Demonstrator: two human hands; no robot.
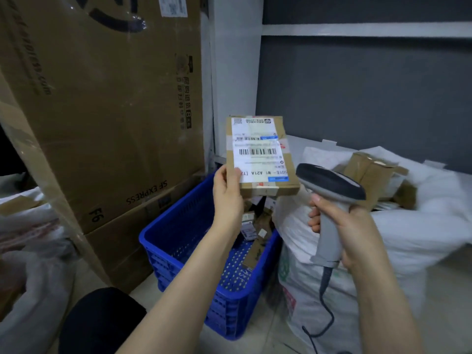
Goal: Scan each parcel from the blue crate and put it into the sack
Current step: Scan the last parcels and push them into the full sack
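Parcel (260, 154) – upright, label (255, 146) facing camera

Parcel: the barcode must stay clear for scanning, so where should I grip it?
Pinch the parcel by its lower left edge, from the left, as the left hand does: it is flat and thin, and that edge lies clear of the barcode and the scanner.

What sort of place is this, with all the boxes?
Probably a courier sorting room: the left hand holds a labelled parcel near a barcode scanner, beside a blue crate and a stuffed sack.
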